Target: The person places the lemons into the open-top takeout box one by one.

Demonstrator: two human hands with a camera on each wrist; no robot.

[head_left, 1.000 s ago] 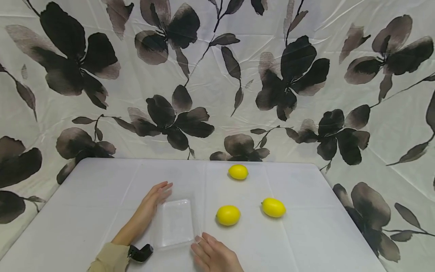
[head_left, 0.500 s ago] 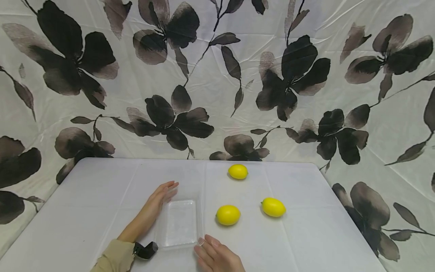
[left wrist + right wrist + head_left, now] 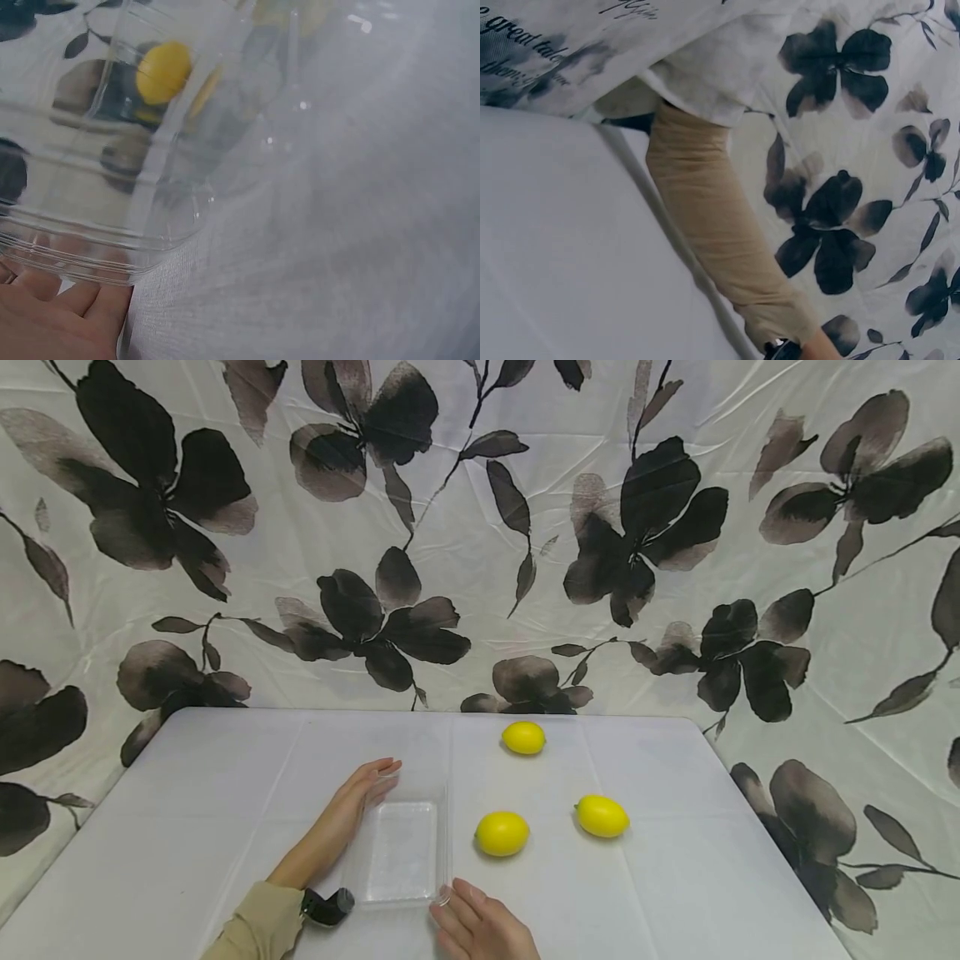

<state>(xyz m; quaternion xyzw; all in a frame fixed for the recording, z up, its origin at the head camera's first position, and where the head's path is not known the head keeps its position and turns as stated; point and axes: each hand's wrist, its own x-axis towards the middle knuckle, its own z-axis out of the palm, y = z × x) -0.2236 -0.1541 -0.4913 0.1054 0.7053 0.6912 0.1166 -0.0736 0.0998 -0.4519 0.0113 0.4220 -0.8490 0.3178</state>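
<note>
A clear plastic container [image 3: 402,856] stands on the white-covered table. My left hand [image 3: 362,800] lies along its far left side with extended fingers. In the left wrist view, the fingers of that hand [image 3: 71,315] reach against the container's rimmed edge [image 3: 82,251]. My right hand [image 3: 486,923] is at the near right corner, its straight fingers right at the container. To the right of the container sits one lemon [image 3: 502,834], with a second lemon [image 3: 602,816] farther right and a third lemon [image 3: 523,737] near the back edge. The right wrist view does not show the right hand.
A floral cloth [image 3: 517,527] hangs behind the table [image 3: 660,893]. A black wrist device [image 3: 328,907] sits at the left wrist beside the beige sleeve [image 3: 258,922]. The right wrist view shows a beige-sleeved arm [image 3: 705,217] along the table's edge.
The container has slid to the right toward the nearest lemon, with the left hand moving along with it. My right hand has shifted slightly right. All the lemons stay in place.
</note>
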